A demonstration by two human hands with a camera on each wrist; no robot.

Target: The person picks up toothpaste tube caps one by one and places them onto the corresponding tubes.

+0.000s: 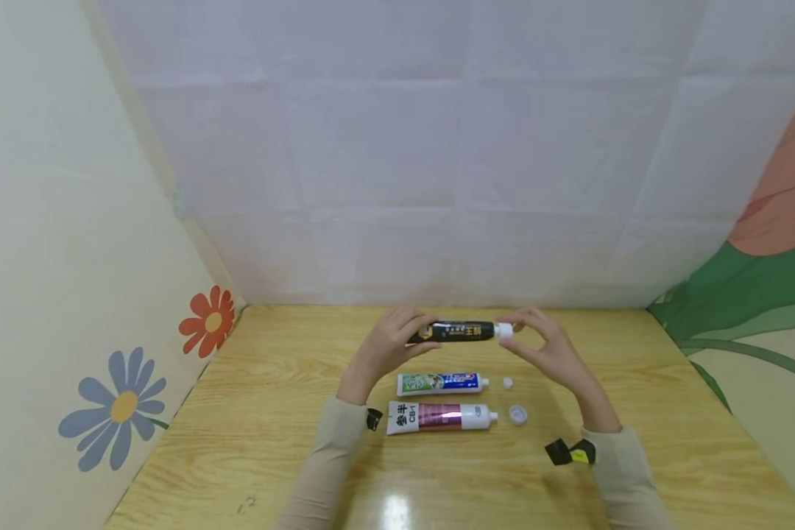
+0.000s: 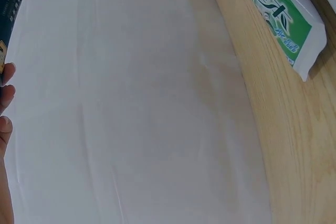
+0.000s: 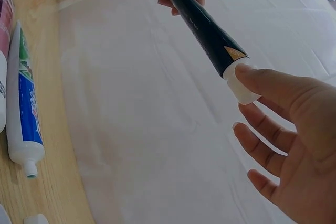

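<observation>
A black toothpaste tube (image 1: pixel 464 331) with gold lettering is held level above the far part of the table. My left hand (image 1: pixel 392 342) grips its tail end, fingers on top and thumb below. At the other end, my right hand (image 1: pixel 546 350) pinches the white cap (image 1: pixel 504 330) between thumb and fingers. The right wrist view shows the cap (image 3: pixel 242 85) against the tube's shoulder, with the thumb on it and the other fingers spread. In the left wrist view only the fingertips (image 2: pixel 6 95) and part of the tube (image 2: pixel 11 9) show at the edge.
A green and blue toothpaste tube (image 1: pixel 439 383) lies uncapped, a small white cap (image 1: pixel 507 383) beside its nozzle. Nearer lies a larger pink and white tube (image 1: pixel 440 417), also uncapped, with a round cap (image 1: pixel 517 415) at its right. A white cloth (image 1: pixel 397 162) hangs behind the wooden table (image 1: pixel 252 442).
</observation>
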